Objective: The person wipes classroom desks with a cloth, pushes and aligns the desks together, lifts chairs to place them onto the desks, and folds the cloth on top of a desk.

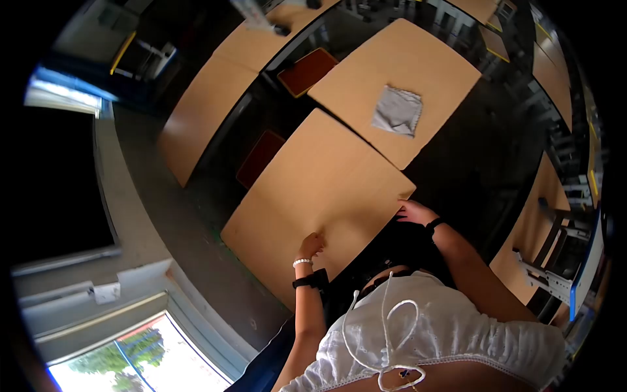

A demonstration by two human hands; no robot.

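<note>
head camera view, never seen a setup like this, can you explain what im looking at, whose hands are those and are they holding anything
There is no machine here, only a person's two bare hands. The single picture comes from a camera worn on their head, looking forward and down, so the round, bent look is the lens. The left hand, with a beaded bracelet, is loosely curled over the near table. The right hand is at that table's edge, near a corner. I see nothing held in either, though the left palm is hidden. A grey cloth lies on the far table.
</note>
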